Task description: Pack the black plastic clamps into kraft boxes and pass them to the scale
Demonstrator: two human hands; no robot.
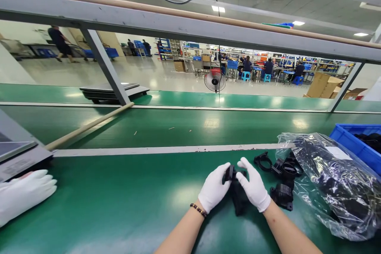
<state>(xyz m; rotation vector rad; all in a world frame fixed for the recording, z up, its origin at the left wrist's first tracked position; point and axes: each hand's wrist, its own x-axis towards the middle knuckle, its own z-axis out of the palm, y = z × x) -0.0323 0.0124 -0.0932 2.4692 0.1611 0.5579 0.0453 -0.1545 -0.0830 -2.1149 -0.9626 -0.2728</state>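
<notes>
My left hand [214, 187], in a white glove with a beaded bracelet at the wrist, closes its fingers on the left side of a black plastic part [238, 198]. From the other side my right hand [253, 185], gloved too, touches the part with its thumb, the forefinger raised. The part stands low over the green bench, and its upper end is partly hidden by my fingers. To the right of my right hand lie loose black plastic pieces: a ring-shaped clamp [263, 162], a cluster with a round opening [288, 170] and a blocky housing [282, 196].
A clear plastic bag [342, 190] of black parts lies at right, beside a blue bin [339, 133]. Another person's white-gloved hand [28, 194] rests at the left edge, near a grey device [20, 158]. A wooden rod [89, 126] crosses the belt beyond.
</notes>
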